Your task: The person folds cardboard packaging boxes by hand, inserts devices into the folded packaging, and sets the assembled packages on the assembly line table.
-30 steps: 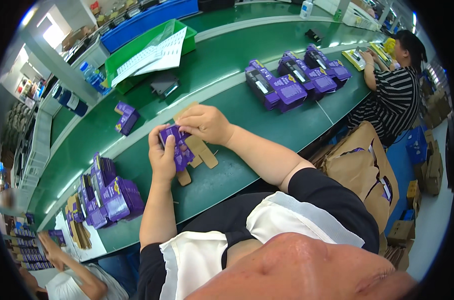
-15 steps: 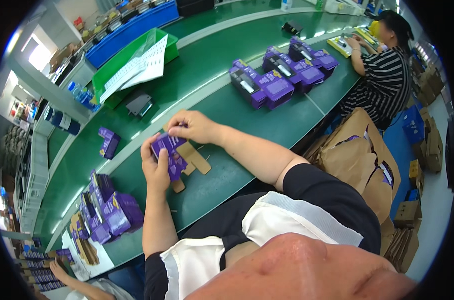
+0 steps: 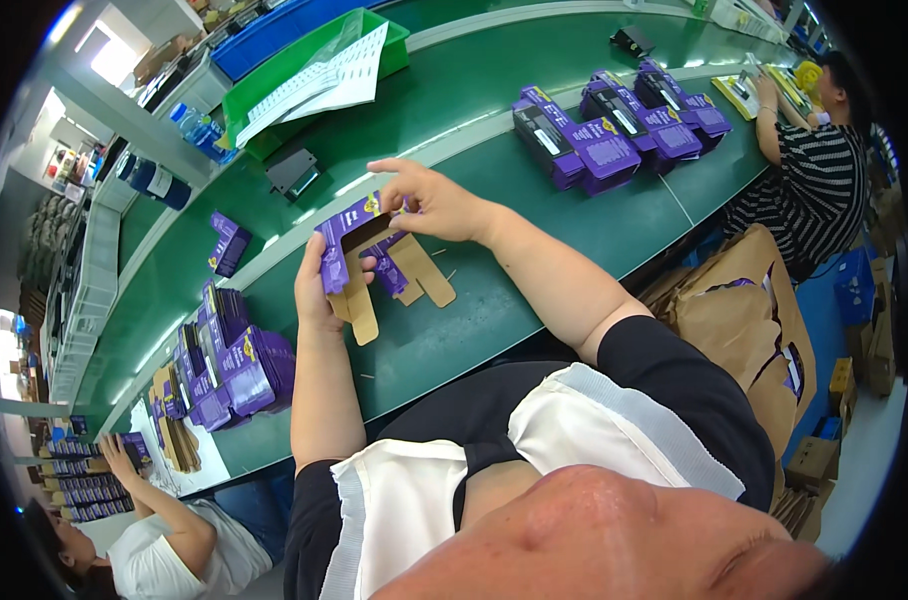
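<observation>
A purple carton (image 3: pixel 334 258), partly opened up with its brown inside showing, is held over the green bench in front of me. My left hand (image 3: pixel 319 292) grips its lower left side, thumb along the outside. At the carton's upper right end, my right hand (image 3: pixel 436 203) has thumb and bent fingers on the edge, while its index finger sticks out to the left. Just beyond, a flat purple-and-brown carton blank (image 3: pixel 429 275) rests on the bench, partly hidden by the held carton.
Stacks of purple cartons (image 3: pixel 259 372) stand at the left, and more purple cartons (image 3: pixel 599 150) at the right. A green bin (image 3: pixel 399 50) with papers, a small black device (image 3: pixel 294 172) and bottles (image 3: pixel 154 180) sit farther back. Co-workers sit at both sides; a large brown paper bag (image 3: pixel 734 300) stands beside me.
The carton, flatter before, has opened into a box shape and tilted so its brown inside shows. My right hand's index finger has lifted away. The view has shifted, showing more of the left co-worker.
</observation>
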`<action>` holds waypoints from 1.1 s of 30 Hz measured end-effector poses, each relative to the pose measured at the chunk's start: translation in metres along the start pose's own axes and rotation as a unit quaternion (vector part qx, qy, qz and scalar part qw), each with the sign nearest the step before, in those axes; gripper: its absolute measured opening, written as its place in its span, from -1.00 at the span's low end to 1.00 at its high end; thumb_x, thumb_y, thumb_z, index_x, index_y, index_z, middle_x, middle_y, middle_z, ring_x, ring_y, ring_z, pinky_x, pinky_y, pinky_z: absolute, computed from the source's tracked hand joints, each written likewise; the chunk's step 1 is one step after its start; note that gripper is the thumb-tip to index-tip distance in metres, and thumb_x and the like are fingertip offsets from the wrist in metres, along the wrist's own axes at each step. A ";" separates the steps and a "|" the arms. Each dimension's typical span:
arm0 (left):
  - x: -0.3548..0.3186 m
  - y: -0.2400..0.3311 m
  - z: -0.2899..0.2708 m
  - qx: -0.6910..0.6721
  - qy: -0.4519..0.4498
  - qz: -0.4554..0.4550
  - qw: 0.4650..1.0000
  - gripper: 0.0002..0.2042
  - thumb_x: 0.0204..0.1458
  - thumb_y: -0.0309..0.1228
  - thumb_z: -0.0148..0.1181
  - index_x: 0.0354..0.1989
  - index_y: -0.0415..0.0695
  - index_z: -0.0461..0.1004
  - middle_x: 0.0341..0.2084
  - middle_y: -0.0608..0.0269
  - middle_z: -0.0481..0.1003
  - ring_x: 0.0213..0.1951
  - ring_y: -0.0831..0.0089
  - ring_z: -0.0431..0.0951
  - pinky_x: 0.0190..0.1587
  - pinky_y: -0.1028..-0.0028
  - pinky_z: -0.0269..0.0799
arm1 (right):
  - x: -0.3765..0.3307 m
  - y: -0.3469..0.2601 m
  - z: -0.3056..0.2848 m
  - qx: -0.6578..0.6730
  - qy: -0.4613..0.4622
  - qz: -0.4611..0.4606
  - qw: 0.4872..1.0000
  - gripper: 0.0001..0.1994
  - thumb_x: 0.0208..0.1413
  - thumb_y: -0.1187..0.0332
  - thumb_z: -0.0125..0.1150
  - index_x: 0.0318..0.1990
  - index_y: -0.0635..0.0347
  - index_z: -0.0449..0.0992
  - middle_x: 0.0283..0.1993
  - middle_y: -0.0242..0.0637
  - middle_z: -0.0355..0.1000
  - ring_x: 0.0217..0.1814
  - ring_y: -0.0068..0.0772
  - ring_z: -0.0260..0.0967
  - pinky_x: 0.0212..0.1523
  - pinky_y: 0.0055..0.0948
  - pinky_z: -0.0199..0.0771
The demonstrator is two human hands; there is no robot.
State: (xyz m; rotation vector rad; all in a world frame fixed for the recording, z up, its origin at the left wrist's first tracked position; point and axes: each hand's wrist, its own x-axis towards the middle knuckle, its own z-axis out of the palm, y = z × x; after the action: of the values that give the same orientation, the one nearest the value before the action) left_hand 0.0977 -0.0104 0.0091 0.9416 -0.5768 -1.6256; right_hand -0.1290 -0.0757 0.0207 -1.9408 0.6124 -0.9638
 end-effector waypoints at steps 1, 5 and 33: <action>-0.001 -0.002 0.001 0.014 -0.014 0.012 1.000 -0.64 0.22 -0.13 -0.10 0.02 -0.15 0.24 -0.22 -0.07 0.49 -0.47 0.20 0.60 -0.51 0.38 0.61 | 0.001 0.002 0.002 -0.002 0.026 -0.071 0.997 -0.82 -0.09 0.57 0.23 -0.30 0.15 0.43 0.07 -0.18 0.30 -0.07 -0.42 0.37 -0.08 -0.43 0.41; -0.002 -0.006 0.012 0.015 -0.088 0.046 0.995 -0.55 0.24 -0.09 -0.16 0.14 -0.15 0.20 -0.14 -0.06 0.48 -0.35 0.17 0.60 -0.37 0.35 0.60 | -0.001 0.027 0.002 0.225 -0.008 0.067 0.972 -0.81 0.00 0.64 0.16 -0.26 0.16 0.40 -0.04 -0.37 0.35 -0.01 -0.55 0.32 -0.02 -0.53 0.37; 0.005 -0.030 0.005 0.771 0.041 0.255 0.583 -0.41 -0.16 -0.14 0.28 0.10 -0.08 0.36 0.03 0.02 0.34 0.09 0.04 0.26 0.14 0.16 0.20 | 0.010 0.020 -0.026 0.154 0.428 0.120 0.882 -0.75 0.12 0.48 0.09 -0.04 0.33 0.37 -0.22 -0.23 0.43 -0.41 -0.58 0.34 -0.43 -0.60 0.39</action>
State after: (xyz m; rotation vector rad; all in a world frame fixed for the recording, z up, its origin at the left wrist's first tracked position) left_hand 0.0759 -0.0073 -0.0126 1.7476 -2.0982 -0.1525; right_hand -0.1450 -0.1050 0.0162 -1.0561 1.0804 -1.6382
